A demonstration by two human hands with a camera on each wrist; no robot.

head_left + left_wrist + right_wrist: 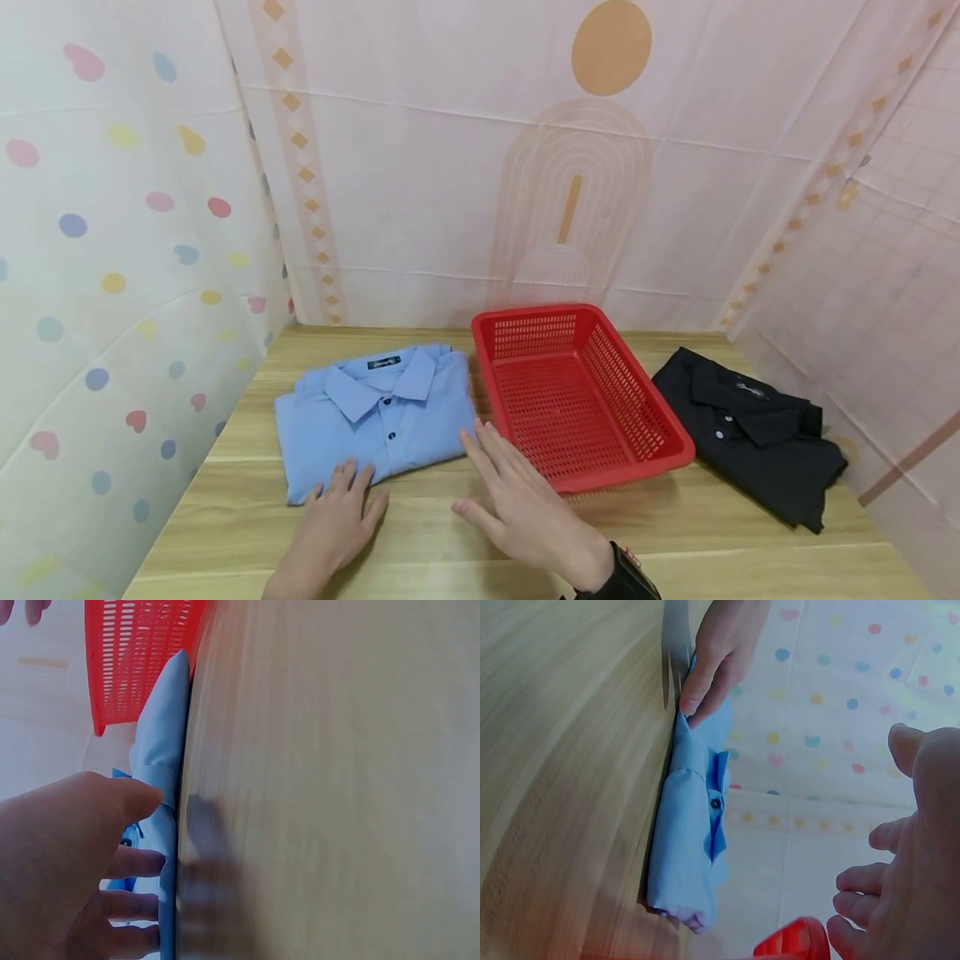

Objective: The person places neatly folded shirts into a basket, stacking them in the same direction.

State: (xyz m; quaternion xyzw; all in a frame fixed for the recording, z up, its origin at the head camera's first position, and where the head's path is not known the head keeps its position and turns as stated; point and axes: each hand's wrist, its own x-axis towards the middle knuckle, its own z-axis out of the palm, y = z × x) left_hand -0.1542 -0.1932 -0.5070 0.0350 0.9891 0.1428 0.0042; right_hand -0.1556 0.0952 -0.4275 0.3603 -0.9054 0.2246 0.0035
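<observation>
A folded light blue collared shirt (375,417) lies on the table in front of my left hand (335,518). The fingertips of that hand rest at the shirt's near left edge, fingers loosely spread. In the left wrist view the same fingers (133,862) stand along the shirt's folded edge (166,750). My right hand (525,504) hovers between the shirt's right end and the red plastic basket (577,487), fingers extended and holding nothing. Seen in the right wrist view, this hand (922,855) is apart from the shirt (682,847).
The basket, with slotted walls, holds nothing. To its right lies a folded black collared shirt (750,442). Patterned cloth (420,192) hangs behind the wooden table (435,542), and dotted cloth (112,333) covers the left side. A black watch (626,575) is on my right wrist.
</observation>
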